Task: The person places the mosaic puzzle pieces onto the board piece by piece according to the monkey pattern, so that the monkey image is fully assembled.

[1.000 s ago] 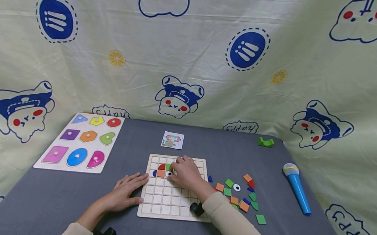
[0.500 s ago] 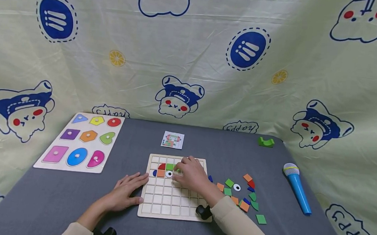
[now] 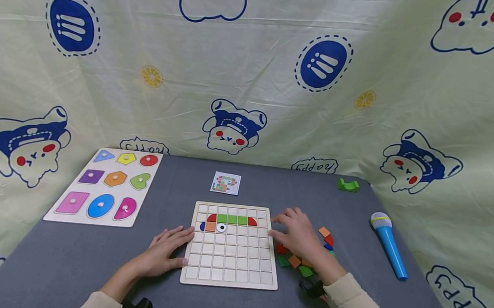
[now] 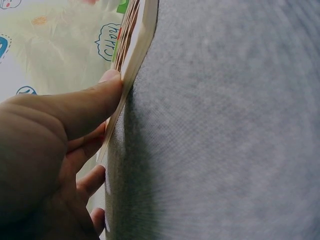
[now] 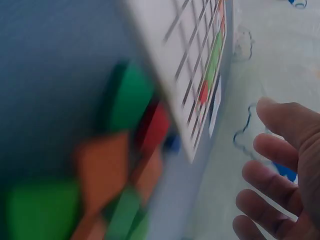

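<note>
A pale wooden grid board [image 3: 231, 264] lies on the grey table. One row carries several green square tiles [image 3: 231, 219] with a red rounded tile [image 3: 252, 221] at the right end and another red tile [image 3: 212, 218] at the left end. Below them sit a blue rounded tile [image 3: 202, 226], an orange square tile [image 3: 210, 227] and a white eye tile [image 3: 221, 228]. My left hand [image 3: 160, 253] touches the board's left edge, thumb against its side in the left wrist view. Just past the right edge, my right hand [image 3: 299, 233] hovers by the loose tiles, holding nothing, fingers apart.
Loose tiles [image 3: 294, 261] lie right of the board, partly hidden by the right hand. A small pattern card [image 3: 225, 183] is behind the board. A shape puzzle board [image 3: 72, 212] lies at the left, a blue toy microphone [image 3: 392, 250] and a green block [image 3: 348, 186] at the right.
My right hand has moved right, off the board and over to the loose tiles. The green row and its red right-hand tile now show in full. My left hand stays put.
</note>
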Demonstrator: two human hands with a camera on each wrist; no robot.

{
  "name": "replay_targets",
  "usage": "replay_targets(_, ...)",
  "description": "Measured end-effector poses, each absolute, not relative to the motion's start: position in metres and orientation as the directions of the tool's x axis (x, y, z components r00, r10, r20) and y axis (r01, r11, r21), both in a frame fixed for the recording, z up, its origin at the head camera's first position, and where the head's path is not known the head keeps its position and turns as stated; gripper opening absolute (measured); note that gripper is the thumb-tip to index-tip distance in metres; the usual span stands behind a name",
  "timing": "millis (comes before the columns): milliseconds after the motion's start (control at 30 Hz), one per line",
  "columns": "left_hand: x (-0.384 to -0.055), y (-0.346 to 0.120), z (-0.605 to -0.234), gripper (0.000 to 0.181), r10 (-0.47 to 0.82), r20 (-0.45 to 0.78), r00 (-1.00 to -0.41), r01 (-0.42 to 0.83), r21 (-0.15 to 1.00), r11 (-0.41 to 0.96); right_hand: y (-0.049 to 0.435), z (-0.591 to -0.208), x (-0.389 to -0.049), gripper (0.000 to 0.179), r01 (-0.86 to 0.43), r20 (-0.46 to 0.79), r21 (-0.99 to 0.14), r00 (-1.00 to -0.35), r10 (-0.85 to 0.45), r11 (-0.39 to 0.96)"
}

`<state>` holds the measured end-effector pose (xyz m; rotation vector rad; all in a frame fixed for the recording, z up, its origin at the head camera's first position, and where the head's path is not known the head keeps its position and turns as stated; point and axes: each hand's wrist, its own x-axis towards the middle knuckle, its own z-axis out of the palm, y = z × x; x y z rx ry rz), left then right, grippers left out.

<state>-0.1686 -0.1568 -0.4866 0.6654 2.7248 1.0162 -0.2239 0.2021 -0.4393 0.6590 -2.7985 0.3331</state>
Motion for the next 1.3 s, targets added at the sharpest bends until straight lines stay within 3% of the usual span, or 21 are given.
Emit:
replay_targets(300, -0.169, -0.158, -0.486, 0.065, 0.462, 0.007, -0.887, 0.356, 0.650, 0.672, 0.257, -0.451, -0.216, 0.030, -0.380, 0.260, -0.167, -0.907, -0.331, 0.910)
replay_targets(567, -0.170, -0.158, -0.486, 0.066, 0.463, 0.005, -0.887, 0.357, 0.644, 0.677, 0.289, -0.461, -0.215, 0.029, -0.376, 0.199, -0.187, -0.919, -0.340, 0.908)
replay_targets(1300, -0.169, -0.157, -0.486, 0.066, 0.459, -0.003, -0.888, 0.348, 0.647, 0.679, 0.313, -0.464, -0.224, 0.028, -0.397, 0.062, -0.163, -0.918, -0.393, 0.903)
